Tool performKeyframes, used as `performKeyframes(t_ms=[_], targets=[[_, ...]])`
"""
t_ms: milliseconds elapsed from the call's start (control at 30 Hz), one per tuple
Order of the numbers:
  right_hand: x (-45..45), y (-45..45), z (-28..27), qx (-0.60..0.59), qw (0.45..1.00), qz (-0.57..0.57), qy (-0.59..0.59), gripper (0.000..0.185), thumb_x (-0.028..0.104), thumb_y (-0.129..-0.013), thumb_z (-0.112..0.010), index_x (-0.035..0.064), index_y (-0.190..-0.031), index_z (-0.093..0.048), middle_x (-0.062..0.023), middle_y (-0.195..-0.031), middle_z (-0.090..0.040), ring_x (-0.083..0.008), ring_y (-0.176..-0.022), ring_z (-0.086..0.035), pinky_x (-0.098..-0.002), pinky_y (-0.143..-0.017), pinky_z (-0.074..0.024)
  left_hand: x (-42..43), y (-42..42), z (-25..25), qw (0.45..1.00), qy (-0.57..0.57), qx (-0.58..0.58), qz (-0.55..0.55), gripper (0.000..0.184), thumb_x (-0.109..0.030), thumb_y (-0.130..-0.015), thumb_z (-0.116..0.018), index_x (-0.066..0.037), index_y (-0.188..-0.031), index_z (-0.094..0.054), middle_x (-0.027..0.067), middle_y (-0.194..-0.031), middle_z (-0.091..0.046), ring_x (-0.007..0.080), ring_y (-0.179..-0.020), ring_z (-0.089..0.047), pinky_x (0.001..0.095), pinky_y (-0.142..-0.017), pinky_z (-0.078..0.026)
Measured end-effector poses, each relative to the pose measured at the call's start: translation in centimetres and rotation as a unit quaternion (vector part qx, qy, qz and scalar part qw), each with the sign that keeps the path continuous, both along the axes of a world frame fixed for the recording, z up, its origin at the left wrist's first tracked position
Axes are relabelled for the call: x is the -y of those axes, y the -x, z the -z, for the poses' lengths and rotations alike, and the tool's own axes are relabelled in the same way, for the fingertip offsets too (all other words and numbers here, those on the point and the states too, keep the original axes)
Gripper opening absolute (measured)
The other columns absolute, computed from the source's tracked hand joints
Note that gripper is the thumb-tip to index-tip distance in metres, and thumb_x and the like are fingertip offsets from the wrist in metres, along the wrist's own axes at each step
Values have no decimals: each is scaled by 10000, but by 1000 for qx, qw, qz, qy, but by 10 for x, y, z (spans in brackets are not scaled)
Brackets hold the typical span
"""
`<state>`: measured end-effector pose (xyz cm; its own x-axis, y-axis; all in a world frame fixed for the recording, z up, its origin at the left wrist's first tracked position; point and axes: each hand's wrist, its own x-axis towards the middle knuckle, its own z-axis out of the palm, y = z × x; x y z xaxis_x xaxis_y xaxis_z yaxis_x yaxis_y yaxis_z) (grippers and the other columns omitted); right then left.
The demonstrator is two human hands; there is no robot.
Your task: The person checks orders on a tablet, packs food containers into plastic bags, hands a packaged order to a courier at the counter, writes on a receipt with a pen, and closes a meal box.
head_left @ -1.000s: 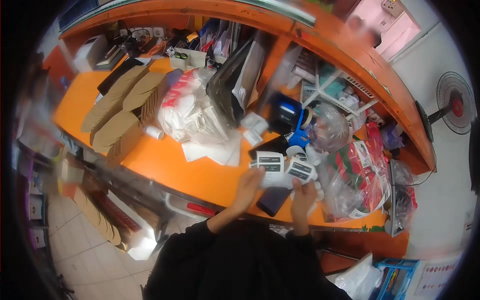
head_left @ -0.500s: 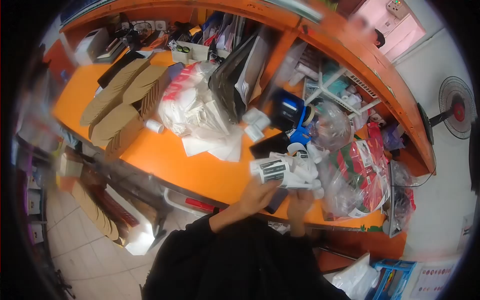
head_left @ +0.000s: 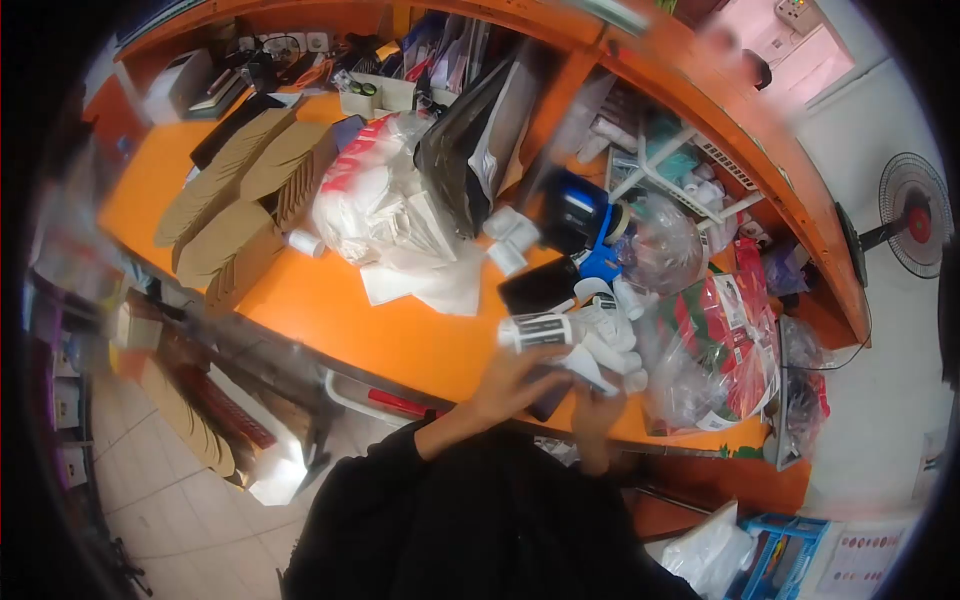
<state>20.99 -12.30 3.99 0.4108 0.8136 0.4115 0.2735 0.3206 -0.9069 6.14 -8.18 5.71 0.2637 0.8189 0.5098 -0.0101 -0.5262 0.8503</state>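
- White paper strip with dark printed labels [head_left: 541, 331] is at the near edge of the table [head_left: 335, 330], in front of the person.
- Left hand [head_left: 513, 387] is closed on this strip, with the fingers bent at its lower side.
- Right hand [head_left: 598, 412] is just beside the left one and is blurred; it is at a white folded piece [head_left: 588, 368], but I cannot tell if its fingers are pinched on it.
- Both hands are close together, and the black sleeves reach up from below.
- Behind the hands, a pile of white rolls [head_left: 607, 335] lies on the table, just beside the strip.
- Under the left hand, one dark flat object [head_left: 547, 403] is partly covered.
- Farther back are a black flat thing [head_left: 538, 287], some small white rolls [head_left: 512, 238] and a blue and black device [head_left: 577, 212].
- To the right of the pile is a clear plastic package [head_left: 715, 350] with red and green inside.
- On the left part of the table there are a white plastic bag [head_left: 385, 205] with red print and stacks of brown cardboard [head_left: 228, 245].
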Motion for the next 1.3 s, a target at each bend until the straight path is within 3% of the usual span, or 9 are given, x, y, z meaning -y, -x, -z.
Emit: performKeyframes(t_ms=[200,333,400,467,533,700,800,1133,1300], targets=[[2,11,-5,230,964,-35,-129,170,22,-722,-565,-31,-870,-501,-122,-819,-557,-176,-745,-544,-295,-701,-437,-6,14,13,996,17,-81,38,257,-155,-751,-619,-54,-981,-567,120,-860,-591,260,-709,-563,327,-623,-436],[-7,34,-3,-18,987,-144,71,442,87,-818,-514,-22,-1171,-273,-155,-1183,-348,-206,-1020,-422,-297,-864,-351,-3,17,33,992,106,-63,2,192,-150,-796,-575,-32,-947,-563,85,-767,-594,181,-614,-537,307,-553,-410],[-20,39,-7,209,937,-274,65,485,141,-845,-486,-36,-1221,-237,-161,-1238,-292,-194,-1040,-402,-305,-871,-351,-11,30,42,936,300,143,-114,179,-151,-835,-536,-5,-937,-557,35,-757,-591,102,-638,-530,260,-566,-420],[-44,34,-1,59,911,-390,117,455,184,-862,-470,-29,-1224,-295,-155,-1202,-383,-193,-985,-467,-306,-829,-386,-24,49,41,898,307,241,-202,196,-148,-864,-497,13,-966,-542,24,-832,-582,68,-733,-523,223,-634,-429],[-93,8,20,22,897,-326,298,337,164,-857,-480,-13,-1137,-418,-128,-1064,-523,-190,-877,-547,-297,-746,-433,-30,72,36,892,298,266,-211,204,-143,-868,-488,11,-996,-529,29,-873,-578,77,-768,-523,225,-675,-429],[-232,-13,89,239,960,-138,46,276,89,-794,-534,36,-1058,-475,-113,-887,-583,-191,-731,-572,-286,-657,-445,-39,83,34,877,291,321,-206,250,-137,-878,-468,15,-1077,-476,47,-970,-557,95,-850,-513,239,-749,-421],[-255,-3,97,334,896,-152,251,319,58,-747,-591,30,-1041,-472,-70,-913,-557,-146,-809,-549,-264,-708,-450,-39,84,34,879,280,313,-227,249,-145,-881,-463,16,-1071,-474,49,-969,-555,97,-851,-512,240,-749,-421],[-227,-10,44,184,885,-340,260,391,-16,-740,-588,15,-1113,-475,-112,-989,-570,-149,-850,-573,-228,-711,-459,-44,75,53,869,324,302,-219,259,-218,-876,-485,-16,-1036,-503,41,-908,-579,92,-789,-541,244,-700,-442],[-149,37,-55,-315,821,-382,284,439,12,-761,-576,2,-1181,-447,-51,-914,-584,-128,-824,-565,-222,-698,-458,-48,33,56,883,339,281,-163,236,-148,-884,-448,24,-1037,-500,56,-913,-566,94,-798,-517,221,-697,-417]])
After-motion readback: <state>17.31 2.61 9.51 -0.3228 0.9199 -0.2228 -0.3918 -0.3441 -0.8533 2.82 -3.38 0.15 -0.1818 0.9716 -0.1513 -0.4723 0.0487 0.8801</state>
